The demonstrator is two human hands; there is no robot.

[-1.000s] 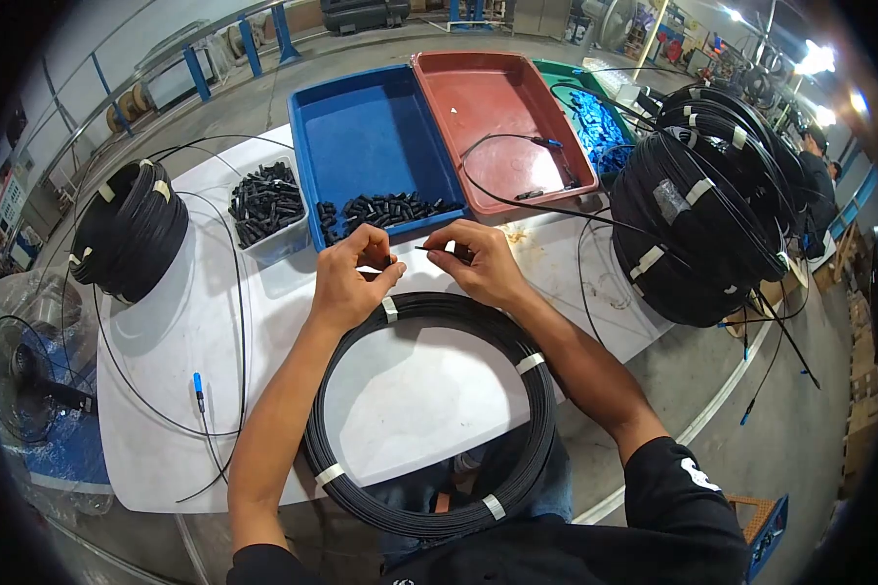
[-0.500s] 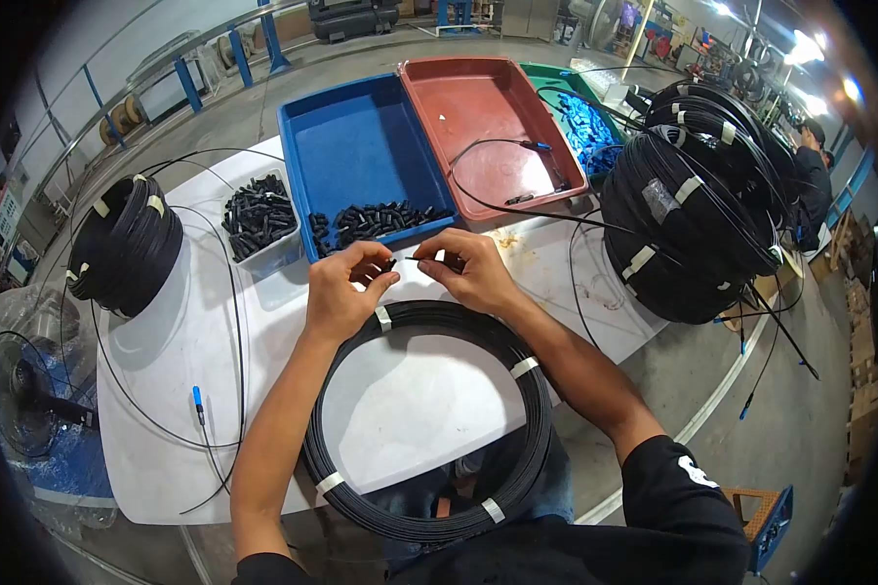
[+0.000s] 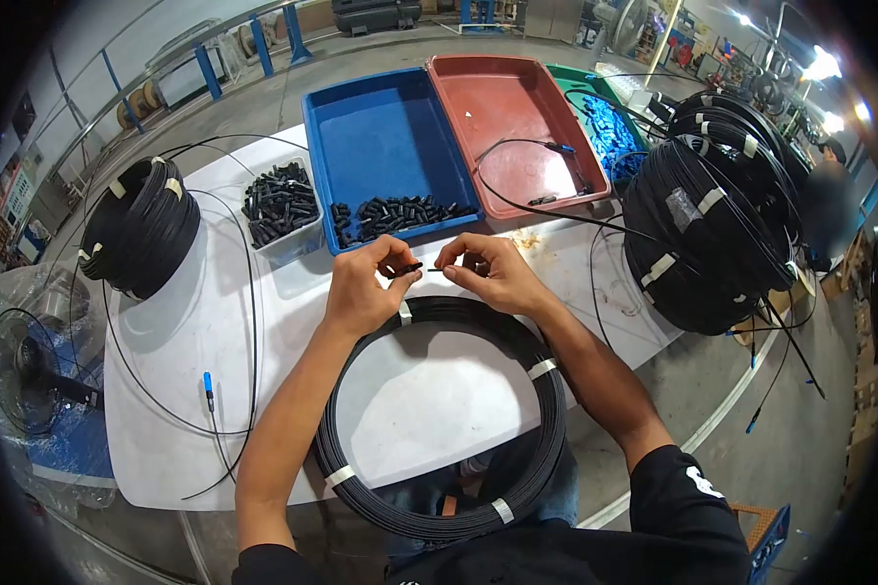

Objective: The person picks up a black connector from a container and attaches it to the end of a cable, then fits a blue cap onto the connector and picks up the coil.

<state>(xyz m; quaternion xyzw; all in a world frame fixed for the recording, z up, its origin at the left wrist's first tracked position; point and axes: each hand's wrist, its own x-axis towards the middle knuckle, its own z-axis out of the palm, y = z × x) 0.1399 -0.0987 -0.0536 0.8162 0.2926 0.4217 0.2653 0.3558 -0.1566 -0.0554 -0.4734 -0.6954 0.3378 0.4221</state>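
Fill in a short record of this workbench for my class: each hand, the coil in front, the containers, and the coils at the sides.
Left hand: pinches a small black piece
Right hand: pinches a thin dark tip pointing at that piece; contact too small to judge
Front coil: black, pale bands, overhangs the near table edge
Blue tray: black pieces at near end
Red tray: blue-tipped cable inside
Green tray: blue pieces
Clear tub: black pieces
Left side: black coil
Right side: several black coils

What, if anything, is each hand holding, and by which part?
Left hand: a small black piece, gripped part unclear. Right hand: what looks like a cable, just behind its tip.
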